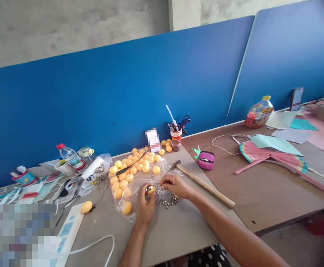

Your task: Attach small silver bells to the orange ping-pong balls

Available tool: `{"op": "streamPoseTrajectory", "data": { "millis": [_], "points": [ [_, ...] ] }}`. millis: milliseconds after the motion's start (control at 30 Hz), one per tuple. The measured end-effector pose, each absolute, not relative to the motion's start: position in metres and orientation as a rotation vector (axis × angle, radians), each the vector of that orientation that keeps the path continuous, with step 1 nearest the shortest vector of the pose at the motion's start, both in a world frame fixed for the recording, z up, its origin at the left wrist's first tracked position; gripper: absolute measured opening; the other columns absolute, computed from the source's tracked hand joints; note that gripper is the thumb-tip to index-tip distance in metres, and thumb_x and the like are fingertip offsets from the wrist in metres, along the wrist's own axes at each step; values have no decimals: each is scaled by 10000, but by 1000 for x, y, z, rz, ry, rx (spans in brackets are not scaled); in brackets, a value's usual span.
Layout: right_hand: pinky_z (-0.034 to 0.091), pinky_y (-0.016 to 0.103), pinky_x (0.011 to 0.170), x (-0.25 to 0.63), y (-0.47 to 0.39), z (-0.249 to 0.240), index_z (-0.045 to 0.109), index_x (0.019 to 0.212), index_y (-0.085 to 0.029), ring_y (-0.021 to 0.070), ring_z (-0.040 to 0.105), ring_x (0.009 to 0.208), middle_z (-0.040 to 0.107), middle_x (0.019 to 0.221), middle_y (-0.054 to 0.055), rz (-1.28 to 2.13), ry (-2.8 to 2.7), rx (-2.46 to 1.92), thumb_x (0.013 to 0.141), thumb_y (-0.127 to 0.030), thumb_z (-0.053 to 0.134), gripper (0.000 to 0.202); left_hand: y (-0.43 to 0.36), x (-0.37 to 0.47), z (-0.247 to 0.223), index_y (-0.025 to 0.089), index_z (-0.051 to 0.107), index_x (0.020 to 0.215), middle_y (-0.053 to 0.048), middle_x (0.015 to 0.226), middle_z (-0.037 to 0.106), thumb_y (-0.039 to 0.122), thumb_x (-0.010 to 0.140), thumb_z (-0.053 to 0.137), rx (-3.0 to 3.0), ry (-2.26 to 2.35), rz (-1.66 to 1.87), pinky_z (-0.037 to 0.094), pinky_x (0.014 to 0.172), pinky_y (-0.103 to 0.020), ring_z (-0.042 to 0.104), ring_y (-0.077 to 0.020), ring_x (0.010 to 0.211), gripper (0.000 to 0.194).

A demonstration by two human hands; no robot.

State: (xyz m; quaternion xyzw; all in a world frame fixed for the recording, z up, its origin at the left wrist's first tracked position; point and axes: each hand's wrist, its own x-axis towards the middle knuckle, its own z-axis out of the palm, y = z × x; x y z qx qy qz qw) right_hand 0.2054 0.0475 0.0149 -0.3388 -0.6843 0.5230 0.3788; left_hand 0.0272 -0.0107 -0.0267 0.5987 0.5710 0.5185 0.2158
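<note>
My left hand point(145, 205) is closed around an orange ping-pong ball point(151, 190), held just above the table. Close on its right, my right hand point(178, 186) has its fingertips pinched together; whatever they grip is too small to make out. Small shiny metal pieces point(166, 202), like beads or little bells, lie in a loose heap below and between the hands. Behind them, many orange balls point(132, 170) rest on and in a crumpled clear plastic bag point(135, 185), with a dark thin strip across them. One loose orange ball point(86, 207) sits by the power strip.
A wooden-handled hammer point(206, 185) lies right of my right hand, near a purple pouch point(206, 160). The white power strip point(70, 230) and its cables lie at left. Bottles, a cup of tools point(175, 132) and a pink fan point(270, 154) stand or lie farther off. Another person's hand point(321, 113) is at far right.
</note>
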Motion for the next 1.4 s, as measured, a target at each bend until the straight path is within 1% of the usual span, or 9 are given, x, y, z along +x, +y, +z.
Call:
{"op": "streamPoseTrajectory", "data": {
  "millis": [133, 267, 333, 467, 567, 700, 867, 1067, 1400],
  "points": [
    [328, 213, 543, 203, 46, 14, 603, 718, -158, 87, 440, 555, 519, 591, -50, 1567, -1583, -802, 650, -185, 640, 82, -11, 27, -27, 209, 565, 1114, -94, 1114, 622, 312, 854, 550, 1616, 1569, 1429, 492, 906, -387, 606, -223, 1032, 281],
    [357, 226, 564, 202, 43, 16, 638, 764, -148, 89, 479, 561, 568, 621, -33, 1792, -1484, -744, 636, -252, 687, 173, -12, 29, -24, 208, 567, 1110, -95, 1125, 626, 316, 849, 554, 1619, 1575, 1421, 488, 918, -395, 610, -227, 1041, 283],
    [373, 235, 579, 201, 42, 17, 645, 780, -146, 92, 500, 564, 591, 639, -23, 1832, -1415, -721, 640, -291, 695, 208, -13, 30, -22, 207, 573, 1102, -96, 1129, 630, 308, 837, 569, 1633, 1590, 1419, 487, 923, -398, 610, -231, 1049, 284],
    [368, 239, 546, 197, 42, 15, 603, 774, -162, 89, 487, 513, 589, 613, -38, 1822, -1304, -736, 605, -304, 716, 248, -14, 32, -21, 208, 573, 1105, -96, 1141, 633, 286, 832, 570, 1672, 1583, 1396, 497, 911, -395, 613, -225, 1032, 284],
    [349, 235, 532, 193, 42, 11, 591, 746, -167, 86, 464, 503, 567, 590, -45, 1786, -1333, -768, 613, -283, 689, 202, -14, 31, -24, 202, 557, 1134, -108, 1171, 621, 281, 847, 555, 1690, 1547, 1394, 493, 930, -401, 599, -230, 1075, 297],
    [349, 232, 574, 188, 40, 8, 616, 706, -166, 87, 446, 549, 533, 579, -51, 1662, -1420, -837, 629, -228, 647, 103, -13, 30, -27, 197, 518, 1191, -119, 1205, 605, 278, 851, 551, 1673, 1537, 1361, 487, 947, -422, 590, -240, 1110, 351],
    [387, 243, 649, 183, 36, 7, 616, 673, -168, 110, 508, 640, 604, 670, -24, 1639, -1418, -831, 620, -193, 615, 59, -14, 31, -26, 207, 538, 1172, -102, 1176, 631, 262, 833, 573, 1683, 1557, 1366, 494, 939, -420, 600, -240, 1093, 345],
    [351, 229, 577, 181, 36, 6, 615, 666, -166, 92, 443, 554, 563, 586, -39, 1687, -1390, -863, 617, -180, 587, 58, -14, 31, -25, 215, 565, 1152, -97, 1147, 651, 256, 818, 588, 1735, 1619, 1365, 503, 918, -418, 615, -242, 1063, 337],
    [357, 230, 579, 183, 39, 3, 640, 667, -150, 91, 462, 553, 564, 568, -32, 1717, -1381, -873, 606, -197, 606, 83, -14, 31, -26, 206, 553, 1160, -110, 1146, 653, 256, 841, 555, 1836, 1651, 1329, 503, 914, -425, 620, -244, 1056, 322]
  ]
}}
